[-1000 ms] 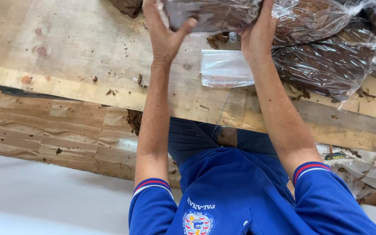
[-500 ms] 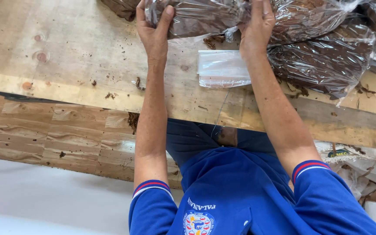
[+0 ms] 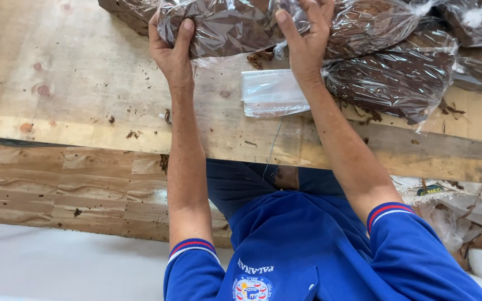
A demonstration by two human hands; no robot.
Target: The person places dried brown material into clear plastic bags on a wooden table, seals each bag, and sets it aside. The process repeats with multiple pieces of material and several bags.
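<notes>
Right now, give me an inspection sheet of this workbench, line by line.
Surface: bare wooden table, scuffed and stained, with a worn front edge.
Job's things: clear plastic bag of brown leaf, lifted at the near side; flat stack of empty clear bags lying beneath it.
Clutter: more filled bags piled at the right; brown crumbs scattered on the wood.
Hands: left hand grips the bag's left end; right hand grips its middle, fingers over the plastic.
Cables: nothing seen.
Surroundings: wood-pattern floor under the table; crumpled white sacks at lower right.
</notes>
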